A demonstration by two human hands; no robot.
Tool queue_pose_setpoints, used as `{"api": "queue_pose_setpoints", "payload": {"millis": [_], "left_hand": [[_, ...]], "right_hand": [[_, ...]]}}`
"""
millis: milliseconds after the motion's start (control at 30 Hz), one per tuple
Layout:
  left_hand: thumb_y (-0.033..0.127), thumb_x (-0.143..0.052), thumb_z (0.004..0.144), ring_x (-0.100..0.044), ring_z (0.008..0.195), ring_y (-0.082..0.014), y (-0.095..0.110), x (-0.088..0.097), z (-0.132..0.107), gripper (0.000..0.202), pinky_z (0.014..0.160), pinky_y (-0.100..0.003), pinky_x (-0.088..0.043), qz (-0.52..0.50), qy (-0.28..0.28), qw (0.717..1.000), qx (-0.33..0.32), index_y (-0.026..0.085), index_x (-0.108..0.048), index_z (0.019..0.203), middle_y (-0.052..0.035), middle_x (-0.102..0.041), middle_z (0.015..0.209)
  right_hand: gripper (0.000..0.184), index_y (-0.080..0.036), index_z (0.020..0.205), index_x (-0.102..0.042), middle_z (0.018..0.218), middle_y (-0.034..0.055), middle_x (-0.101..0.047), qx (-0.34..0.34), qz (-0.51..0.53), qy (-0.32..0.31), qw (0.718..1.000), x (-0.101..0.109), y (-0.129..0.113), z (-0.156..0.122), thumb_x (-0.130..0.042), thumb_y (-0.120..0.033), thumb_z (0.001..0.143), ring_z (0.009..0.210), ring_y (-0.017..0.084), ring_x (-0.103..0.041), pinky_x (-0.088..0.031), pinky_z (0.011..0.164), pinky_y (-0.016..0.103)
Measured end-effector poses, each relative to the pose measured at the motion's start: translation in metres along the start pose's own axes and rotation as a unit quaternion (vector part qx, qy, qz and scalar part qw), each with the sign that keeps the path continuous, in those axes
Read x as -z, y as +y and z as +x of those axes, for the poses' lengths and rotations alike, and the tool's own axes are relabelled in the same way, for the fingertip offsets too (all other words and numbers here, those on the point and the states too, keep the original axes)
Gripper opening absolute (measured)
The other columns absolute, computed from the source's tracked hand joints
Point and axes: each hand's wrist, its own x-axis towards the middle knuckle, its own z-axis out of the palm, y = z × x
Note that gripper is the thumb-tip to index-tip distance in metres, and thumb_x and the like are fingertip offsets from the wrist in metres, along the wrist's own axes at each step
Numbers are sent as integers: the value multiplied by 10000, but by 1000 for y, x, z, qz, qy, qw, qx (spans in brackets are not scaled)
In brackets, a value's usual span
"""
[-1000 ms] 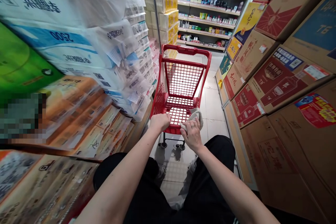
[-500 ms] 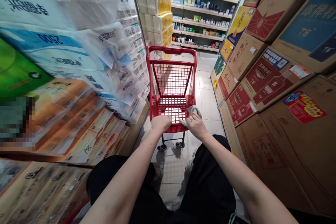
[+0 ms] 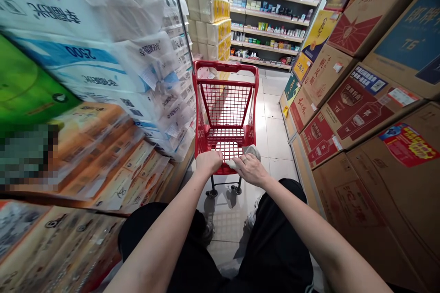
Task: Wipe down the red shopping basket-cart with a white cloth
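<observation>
A red plastic shopping cart with mesh panels stands in front of me on small dark wheels. My left hand is closed around the left part of its near bar. On the right part of that bar lies my right hand, its fingers bent over a pale grey cloth. The cloth bunches up behind the knuckles, and a bit of it pokes out at the fingertips. Only a small gap separates the hands. The bar beneath the fingers is mostly hidden.
Wrapped paper packs are stacked high on the left, with yellow-white packs farther back. Cardboard cartons wall the right side. Shelves of small boxes and bottles cross the far end. Pale floor tiles run between.
My right hand has slid left along the bar with the cloth, closer to my left hand. The surroundings have shifted slightly right in view. My left hand keeps its hold.
</observation>
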Motion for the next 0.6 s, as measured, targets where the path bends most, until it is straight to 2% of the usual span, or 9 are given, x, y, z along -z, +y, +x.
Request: {"api": "queue_pose_setpoints", "payload": {"millis": [67,200,333,500,600], "left_hand": [[348,-238,944,-694,968,-310,-2,-3,1,551,781,-395,-500,11,28,999,-12,145,-749,985,-159,-750,975],[386,-211,951,-702,927,-312,0,-8,2,613,754,-396,-506,-6,41,999,-5,148,-774,906,-159,-754,919],[417,-190,961,-703,924,-310,4,-9,3,653,765,-400,-506,-18,36,999,4,154,-785,912,-161,-754,912],[446,-185,971,-700,949,-304,3,-7,3,672,790,-392,-503,-21,29,999,23,141,-783,938,-170,-752,927],[434,-182,975,-702,938,-317,2,-5,1,673,775,-406,-504,-21,34,999,22,136,-783,927,-171,-752,915]], "right_hand": [[371,-169,1312,-514,1006,85,-612,44,-13,-5,999,3,15,-5,-486,-324,977,955,232,-540,-401,985,393],[245,-161,1077,-615,898,74,-616,33,-55,18,998,0,29,-11,-502,-350,971,918,228,-557,-308,1123,452],[165,-162,917,-619,819,67,-597,-1,-88,39,995,-11,17,-9,-517,-285,957,844,217,-552,-361,1079,414],[128,-165,870,-610,794,61,-589,-30,-96,46,994,-17,3,-5,-514,-212,939,807,214,-532,-380,1013,399],[117,-159,901,-610,816,72,-601,-41,-85,26,995,-17,-3,-1,-503,-193,935,813,222,-530,-393,931,388]]}}
